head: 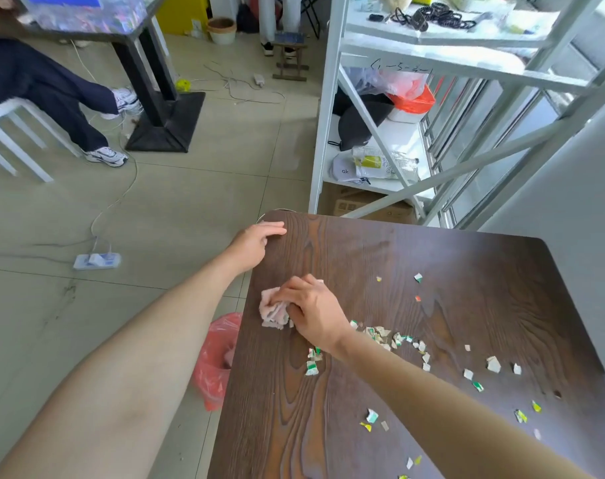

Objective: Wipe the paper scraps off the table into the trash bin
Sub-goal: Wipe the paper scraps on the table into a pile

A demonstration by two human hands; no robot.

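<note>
On the dark wooden table (466, 278) lie several small paper scraps (384, 335), white with green, yellow and red bits, spread from the middle to the right and front. My right hand (311, 312) presses a crumpled pink cloth (272, 307) onto the tabletop near the left edge. My left hand (256, 245) rests with fingers apart on the table's far left corner, holding nothing. Below the left edge stands the trash bin lined with a red plastic bag (214, 361), partly hidden by the table.
A white metal shelf rack (332, 108) with bags and bottles stands just behind the table. A power strip (97, 261) and cables lie on the tiled floor to the left. A seated person's legs (62, 105) and a black table base (166, 126) are farther back left.
</note>
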